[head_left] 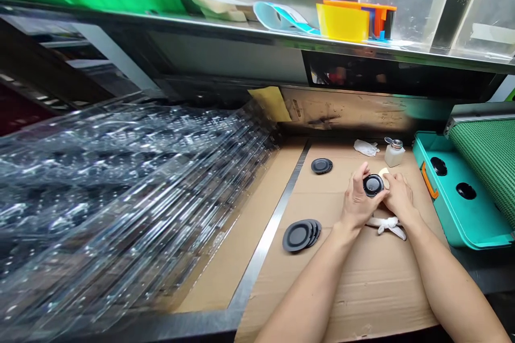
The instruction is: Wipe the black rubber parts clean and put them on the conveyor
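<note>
My left hand (357, 201) grips a round black rubber disc (373, 185) by its edge, with the dark face turned up. My right hand (399, 195) sits against it from the right, pinching a small pale wipe (384, 176) at the disc's far side. Below my wrists lies a crumpled white cloth (388, 228). To the left, a stack of black discs (300, 236) rests on the cardboard sheet (354, 273), and a single black disc (321, 166) lies farther up. A clear dispensing bottle with a metal pump top (394, 153) stands beyond my hands, next to a white cloth (366, 147).
Stacked clear plastic trays (120, 187) fill the left side, beyond a metal strip (265, 230). A teal case (454, 198) with dark round recesses and green matting sits right. Yellow and orange containers (354, 21) stand on a shelf above.
</note>
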`<state>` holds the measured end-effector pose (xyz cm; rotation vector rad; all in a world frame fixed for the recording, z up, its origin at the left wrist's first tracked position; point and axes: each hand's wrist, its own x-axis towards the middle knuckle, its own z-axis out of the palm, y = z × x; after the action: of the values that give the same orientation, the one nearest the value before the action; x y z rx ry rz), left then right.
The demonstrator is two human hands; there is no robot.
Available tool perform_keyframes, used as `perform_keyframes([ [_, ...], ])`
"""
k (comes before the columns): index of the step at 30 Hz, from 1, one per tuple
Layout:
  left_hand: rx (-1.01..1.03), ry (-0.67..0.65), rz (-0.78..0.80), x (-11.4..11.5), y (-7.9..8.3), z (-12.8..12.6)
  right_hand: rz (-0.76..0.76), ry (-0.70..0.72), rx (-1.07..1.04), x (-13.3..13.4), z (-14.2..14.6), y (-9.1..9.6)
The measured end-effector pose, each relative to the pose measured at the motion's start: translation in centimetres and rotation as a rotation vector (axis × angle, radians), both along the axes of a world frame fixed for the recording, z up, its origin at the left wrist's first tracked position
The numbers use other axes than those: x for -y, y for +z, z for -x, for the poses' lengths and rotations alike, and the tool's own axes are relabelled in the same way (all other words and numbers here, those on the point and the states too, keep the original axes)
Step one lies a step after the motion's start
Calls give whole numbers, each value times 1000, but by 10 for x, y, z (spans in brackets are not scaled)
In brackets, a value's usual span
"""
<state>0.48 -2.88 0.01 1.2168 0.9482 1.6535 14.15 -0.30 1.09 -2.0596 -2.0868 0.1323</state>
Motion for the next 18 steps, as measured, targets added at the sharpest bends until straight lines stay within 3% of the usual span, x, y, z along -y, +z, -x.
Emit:
perform_keyframes([
  [8,36,-69,99,-4,-4,4,-20,-12,13,-6,-2,-9],
  [14,-149,52,203,-23,-22,14,-68,-19,20,-9,-3,-16],
  [18,-197,64,196,-20,-24,20,-60,-20,18,-8,-4,-15],
])
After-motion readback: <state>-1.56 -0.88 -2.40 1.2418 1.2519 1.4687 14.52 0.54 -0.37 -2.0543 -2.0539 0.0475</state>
